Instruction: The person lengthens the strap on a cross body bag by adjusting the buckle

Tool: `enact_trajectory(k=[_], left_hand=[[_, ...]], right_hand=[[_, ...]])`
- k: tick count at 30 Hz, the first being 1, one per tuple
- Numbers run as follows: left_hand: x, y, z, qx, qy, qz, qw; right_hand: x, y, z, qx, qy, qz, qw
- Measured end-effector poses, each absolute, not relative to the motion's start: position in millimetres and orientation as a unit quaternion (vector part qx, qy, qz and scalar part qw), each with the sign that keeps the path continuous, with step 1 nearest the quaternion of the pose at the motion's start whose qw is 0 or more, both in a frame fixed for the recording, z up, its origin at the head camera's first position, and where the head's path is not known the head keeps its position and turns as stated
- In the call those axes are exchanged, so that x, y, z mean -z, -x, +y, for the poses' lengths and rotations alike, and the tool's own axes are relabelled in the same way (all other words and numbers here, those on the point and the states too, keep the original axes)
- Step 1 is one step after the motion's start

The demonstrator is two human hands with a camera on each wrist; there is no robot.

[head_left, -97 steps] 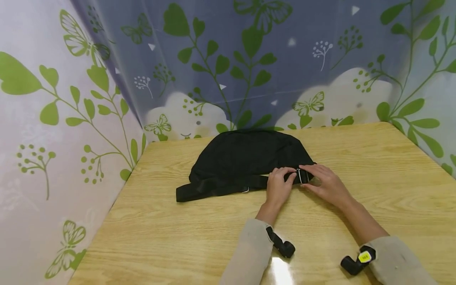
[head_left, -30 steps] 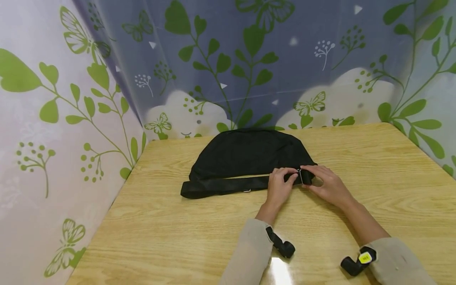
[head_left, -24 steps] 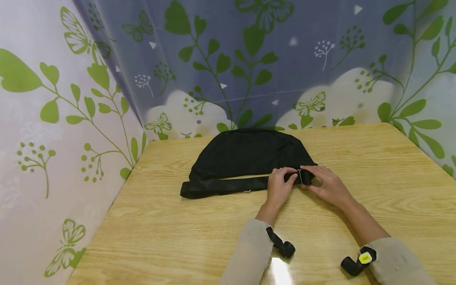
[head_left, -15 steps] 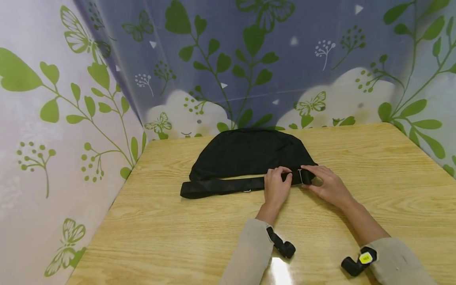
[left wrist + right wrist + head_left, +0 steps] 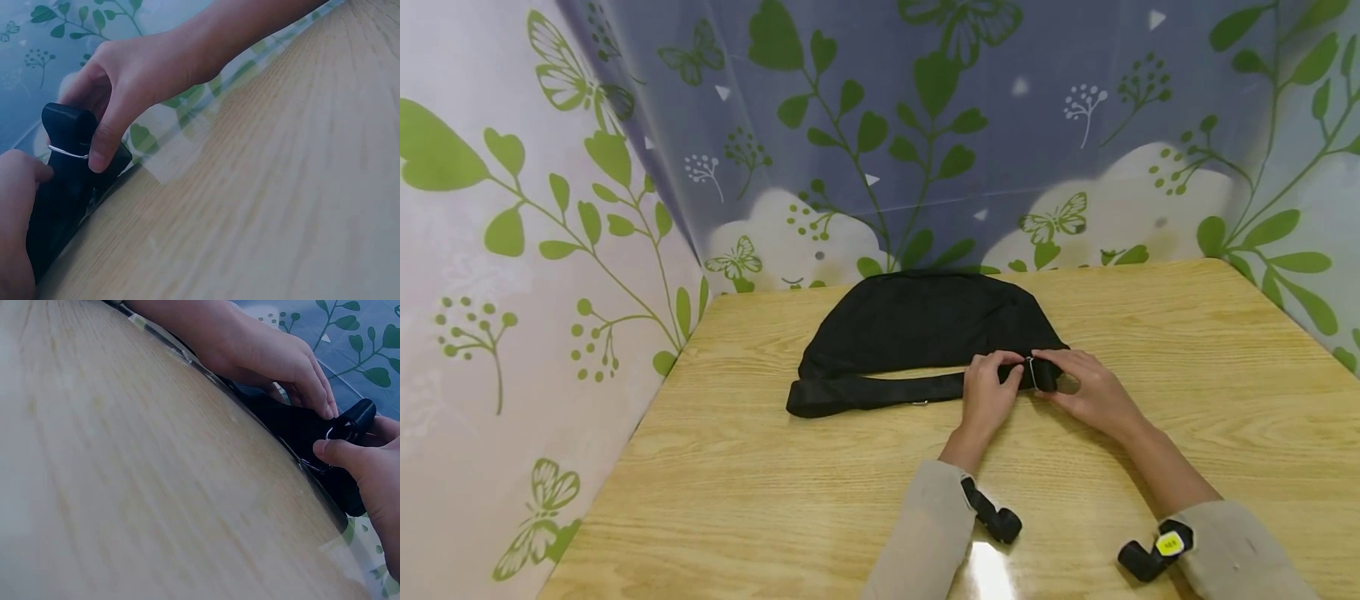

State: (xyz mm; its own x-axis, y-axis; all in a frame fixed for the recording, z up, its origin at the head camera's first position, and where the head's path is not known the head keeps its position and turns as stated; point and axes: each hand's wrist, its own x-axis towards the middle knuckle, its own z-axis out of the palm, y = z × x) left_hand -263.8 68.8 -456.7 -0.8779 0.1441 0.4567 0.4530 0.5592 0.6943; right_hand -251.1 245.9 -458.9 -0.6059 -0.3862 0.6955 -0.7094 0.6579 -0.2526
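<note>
A black half-moon bag [image 5: 917, 321] lies at the back of the table, its black strap [image 5: 865, 392] folded along the front edge. My left hand [image 5: 985, 400] pinches the strap just left of a metal slide buckle [image 5: 1032, 373]. Opposite it, my right hand [image 5: 1097, 396] holds this buckle by its edges between thumb and fingers. In the left wrist view, a raised loop of webbing [image 5: 69, 115] bulges through the buckle beside my right thumb. The right wrist view shows that loop [image 5: 361, 414] too, with the left fingertips close by.
A second small metal piece [image 5: 920, 403] shows on the strap's lower edge. The wooden table [image 5: 737, 492] ends at a printed cloth backdrop [image 5: 865, 108] right behind the bag. Black wrist bands [image 5: 1000, 525] hang from both sleeves.
The strap's left fold has crept rightward and wood now shows between strap and bag. My left hand slid left along the strap half a second ago and is back beside the buckle. The right stays put.
</note>
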Motion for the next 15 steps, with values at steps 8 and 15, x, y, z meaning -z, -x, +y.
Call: enact_trajectory(k=[8, 15], left_hand=[[455.4, 262.4, 67.6, 0.417, 0.142, -0.875, 0.202], [458.1, 264.6, 69.1, 0.473, 0.192, -0.842, 0.176]], right_hand=[[458.2, 251.0, 245.1, -0.260, -0.313, -0.860, 0.308], [458.6, 250.3, 246.3, -0.260, -0.316, -0.862, 0.299]])
